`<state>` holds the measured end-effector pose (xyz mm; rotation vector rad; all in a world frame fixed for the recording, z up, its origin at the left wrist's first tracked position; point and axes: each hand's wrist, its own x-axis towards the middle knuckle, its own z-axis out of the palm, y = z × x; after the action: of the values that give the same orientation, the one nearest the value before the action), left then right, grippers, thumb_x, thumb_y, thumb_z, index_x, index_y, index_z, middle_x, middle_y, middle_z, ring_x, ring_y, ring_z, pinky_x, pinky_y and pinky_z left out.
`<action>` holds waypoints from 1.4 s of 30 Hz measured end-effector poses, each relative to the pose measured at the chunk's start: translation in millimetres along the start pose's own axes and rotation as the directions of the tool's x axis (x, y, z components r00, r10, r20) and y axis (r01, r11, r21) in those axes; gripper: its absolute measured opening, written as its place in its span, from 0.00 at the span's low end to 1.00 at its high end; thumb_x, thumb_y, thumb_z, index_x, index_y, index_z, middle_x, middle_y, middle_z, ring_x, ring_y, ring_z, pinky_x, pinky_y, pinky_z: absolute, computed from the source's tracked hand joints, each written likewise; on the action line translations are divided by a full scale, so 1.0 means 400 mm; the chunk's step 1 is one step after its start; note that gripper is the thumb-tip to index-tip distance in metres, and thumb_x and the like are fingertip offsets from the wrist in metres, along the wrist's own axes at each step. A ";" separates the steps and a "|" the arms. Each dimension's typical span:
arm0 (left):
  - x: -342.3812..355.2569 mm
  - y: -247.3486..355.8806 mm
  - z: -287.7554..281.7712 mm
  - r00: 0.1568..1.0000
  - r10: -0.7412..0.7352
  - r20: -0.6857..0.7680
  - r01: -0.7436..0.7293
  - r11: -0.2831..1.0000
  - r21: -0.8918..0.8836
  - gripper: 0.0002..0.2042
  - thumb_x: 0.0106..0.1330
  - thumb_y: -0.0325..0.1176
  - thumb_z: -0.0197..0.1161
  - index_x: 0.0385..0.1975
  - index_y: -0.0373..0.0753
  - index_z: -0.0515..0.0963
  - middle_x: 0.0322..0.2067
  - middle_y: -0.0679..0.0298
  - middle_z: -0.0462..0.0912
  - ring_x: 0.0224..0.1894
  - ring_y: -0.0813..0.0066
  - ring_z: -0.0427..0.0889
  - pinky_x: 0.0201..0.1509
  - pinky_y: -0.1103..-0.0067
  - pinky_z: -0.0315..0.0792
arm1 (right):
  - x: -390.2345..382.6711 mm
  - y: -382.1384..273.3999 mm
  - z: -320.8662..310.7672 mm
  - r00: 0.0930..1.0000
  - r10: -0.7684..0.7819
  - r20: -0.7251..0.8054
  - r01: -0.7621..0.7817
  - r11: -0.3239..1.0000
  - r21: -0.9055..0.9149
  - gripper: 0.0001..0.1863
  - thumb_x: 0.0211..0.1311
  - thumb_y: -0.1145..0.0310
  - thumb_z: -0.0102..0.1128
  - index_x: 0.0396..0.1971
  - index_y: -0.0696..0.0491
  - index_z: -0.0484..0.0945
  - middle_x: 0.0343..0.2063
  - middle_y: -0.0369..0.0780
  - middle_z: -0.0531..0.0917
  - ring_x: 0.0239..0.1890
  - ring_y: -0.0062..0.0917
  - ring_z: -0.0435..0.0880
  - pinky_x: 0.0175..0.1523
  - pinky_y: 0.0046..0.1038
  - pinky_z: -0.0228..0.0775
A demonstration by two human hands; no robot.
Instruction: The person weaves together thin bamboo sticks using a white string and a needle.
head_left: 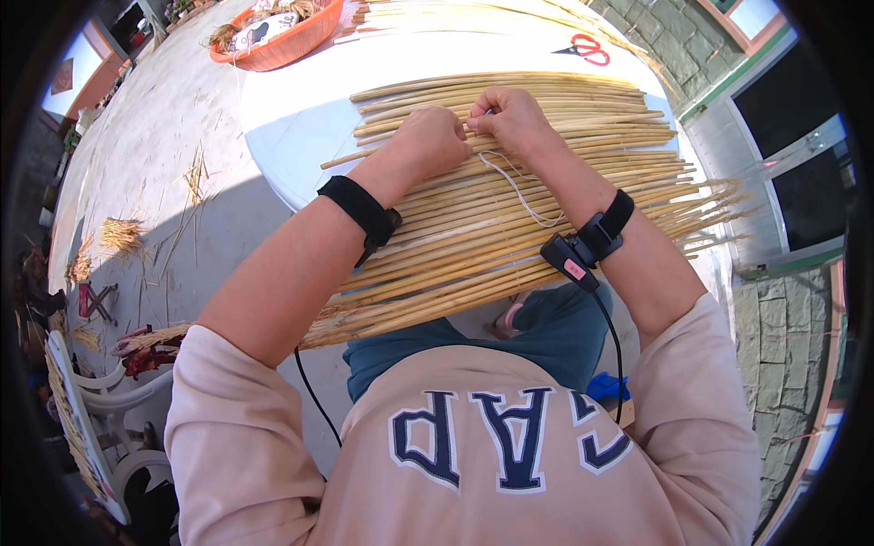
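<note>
A mat of long, straw-coloured reed stalks [473,209] lies across the table, its near stalks reaching past the edge toward my body. Over its upper middle my left hand [428,138] is closed, fingertips pressed together close to the stalks. Just right of it, my right hand [514,123] pinches with thumb and forefinger, fingertips facing those of the left. A white string [521,193] runs from between the fingertips and loops over the stalks toward my right wrist. The fingers hide its end. Thin binding lines cross the stalks.
Red-handled scissors [587,51] lie at the far right of the white table [282,146]. An orange basket [289,41] with bundles stands far left, near more loose stalks [455,18]. Straw bundles [120,235] lie on the floor, and a white chair [118,400] stands lower left.
</note>
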<state>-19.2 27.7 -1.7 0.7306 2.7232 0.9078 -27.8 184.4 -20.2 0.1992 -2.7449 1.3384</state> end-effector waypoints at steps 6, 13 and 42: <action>0.007 -0.024 0.010 0.997 -0.052 0.056 0.058 0.993 -0.103 0.11 0.50 0.35 0.62 0.24 0.32 0.77 0.18 0.58 0.77 0.22 0.72 0.74 0.30 0.77 0.68 | -0.010 -0.008 -0.021 0.967 0.104 0.231 -0.125 0.989 0.082 0.04 0.46 0.78 0.61 0.23 0.56 0.75 0.19 0.32 0.75 0.22 0.13 0.70 0.26 0.16 0.62; 0.004 -0.013 0.011 0.999 -0.041 0.029 0.043 0.997 -0.061 0.10 0.50 0.35 0.62 0.23 0.34 0.78 0.17 0.59 0.77 0.22 0.72 0.74 0.30 0.77 0.68 | -0.021 -0.006 0.001 0.999 0.007 0.048 -0.005 1.000 -0.030 0.06 0.39 0.74 0.65 0.19 0.55 0.76 0.18 0.39 0.78 0.23 0.23 0.76 0.30 0.25 0.68; -0.007 0.011 0.014 1.000 0.022 0.018 -0.023 0.999 0.048 0.11 0.51 0.34 0.61 0.28 0.32 0.77 0.24 0.52 0.78 0.29 0.62 0.77 0.35 0.73 0.69 | -0.041 -0.010 0.030 0.982 0.079 -0.170 -0.091 0.994 -0.063 0.07 0.43 0.68 0.63 0.20 0.55 0.77 0.19 0.44 0.79 0.25 0.31 0.78 0.32 0.30 0.70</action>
<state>-13.4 32.0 -3.4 0.7762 2.7355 0.8386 -11.0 173.7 -26.6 -0.0351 -2.6803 1.2140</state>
